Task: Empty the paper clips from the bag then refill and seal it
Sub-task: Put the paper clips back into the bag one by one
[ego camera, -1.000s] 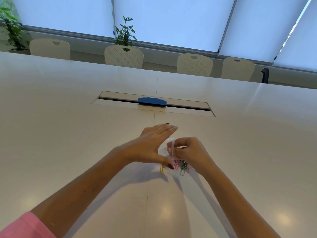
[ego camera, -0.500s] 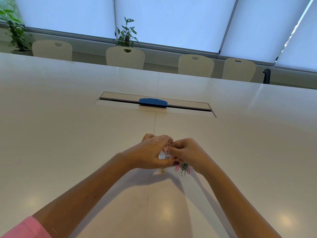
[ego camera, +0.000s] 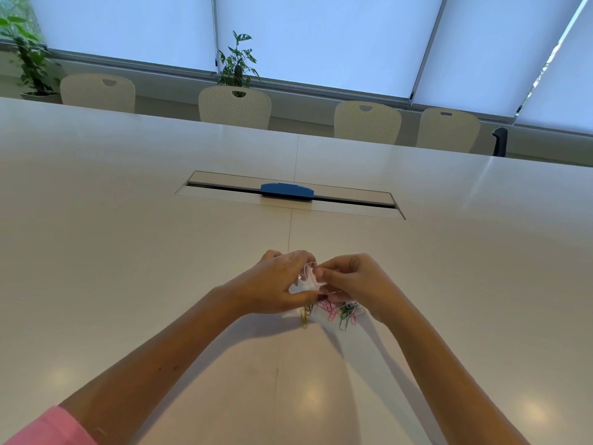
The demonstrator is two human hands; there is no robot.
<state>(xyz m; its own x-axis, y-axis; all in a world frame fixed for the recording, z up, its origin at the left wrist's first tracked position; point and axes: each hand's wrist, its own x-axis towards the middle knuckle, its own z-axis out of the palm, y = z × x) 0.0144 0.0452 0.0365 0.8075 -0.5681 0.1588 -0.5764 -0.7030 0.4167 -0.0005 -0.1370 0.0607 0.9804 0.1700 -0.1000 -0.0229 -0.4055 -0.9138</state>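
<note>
A small clear plastic bag [ego camera: 307, 280] is pinched between both hands, just above the white table [ego camera: 128, 239]. My left hand [ego camera: 272, 284] grips its left side with the fingers curled over the top edge. My right hand [ego camera: 353, 281] holds the right side, thumb and fingers closed on the bag's rim. Below the hands a loose pile of coloured paper clips [ego camera: 340, 311] lies on the table: pink and green ones together, a yellow one [ego camera: 303, 317] slightly to the left. I cannot tell whether any clips are inside the bag.
A recessed cable slot with a blue cover [ego camera: 286, 190] runs across the table's middle, beyond the hands. Several cream chairs [ego camera: 234, 106] line the far edge. Potted plants [ego camera: 239, 64] stand by the blinds.
My left hand was spread open beside the bag one second ago; it has since closed onto the bag. Both hands now hold the bag together. The clips on the table have not moved.
</note>
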